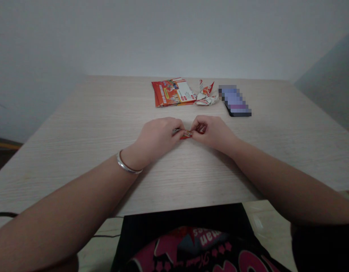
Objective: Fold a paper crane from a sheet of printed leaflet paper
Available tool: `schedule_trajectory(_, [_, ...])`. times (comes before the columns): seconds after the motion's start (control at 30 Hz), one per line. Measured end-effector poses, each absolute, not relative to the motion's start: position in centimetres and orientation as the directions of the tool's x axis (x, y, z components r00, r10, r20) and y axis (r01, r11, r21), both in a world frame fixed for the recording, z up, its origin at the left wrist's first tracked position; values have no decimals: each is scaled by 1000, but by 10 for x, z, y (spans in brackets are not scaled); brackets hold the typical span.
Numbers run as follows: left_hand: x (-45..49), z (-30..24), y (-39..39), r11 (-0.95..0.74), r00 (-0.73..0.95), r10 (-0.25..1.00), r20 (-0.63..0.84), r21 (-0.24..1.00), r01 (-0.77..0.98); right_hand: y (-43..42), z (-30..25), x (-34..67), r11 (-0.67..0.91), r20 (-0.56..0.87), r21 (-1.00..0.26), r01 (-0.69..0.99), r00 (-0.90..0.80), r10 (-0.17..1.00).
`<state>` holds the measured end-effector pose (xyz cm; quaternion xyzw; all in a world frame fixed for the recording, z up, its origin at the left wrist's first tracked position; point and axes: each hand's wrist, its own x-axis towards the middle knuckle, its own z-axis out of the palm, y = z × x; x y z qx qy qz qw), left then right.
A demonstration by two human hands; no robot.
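Both of my hands rest on the light wooden table (92,124), pinching a small folded piece of red printed paper (186,134) between them. My left hand (159,138), with a silver bangle on its wrist, grips the paper's left end with closed fingers. My right hand (212,133) pinches the right end, fingers curled tight. Most of the paper is hidden under the fingers.
Farther back lie a stack of red and orange printed leaflets (172,92), a folded paper shape (206,95) beside it, and a dark phone (236,102) to the right. A thin black cable (4,214) runs off the table's near left edge.
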<state>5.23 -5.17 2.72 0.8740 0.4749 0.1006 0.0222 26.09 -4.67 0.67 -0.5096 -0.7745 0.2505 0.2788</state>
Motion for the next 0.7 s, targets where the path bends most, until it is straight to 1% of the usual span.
schedule_trajectory(0.2, [45,34,-51,-527,503,845,181,121,841,-44,7,274,341,137,-638,691,-334,933])
schedule_trajectory(0.27, [44,35,-50,-519,494,849,187,123,846,-42,6,276,381,167,-615,690,-359,918])
schedule_trajectory(0.4, [45,38,-49,-508,489,857,164,101,855,-38,3,280,506,273,-551,663,-430,861])
schedule_trajectory(0.5, [44,39,-48,-476,457,873,171,89,875,-34,-1,285,543,299,-521,659,-455,839])
schedule_trajectory(0.6, [39,39,-45,-438,413,890,191,112,892,-28,-5,292,535,292,-519,667,-450,844])
schedule_trajectory(0.7, [32,39,-40,-445,410,884,225,134,886,-23,-8,299,507,287,-547,667,-419,861])
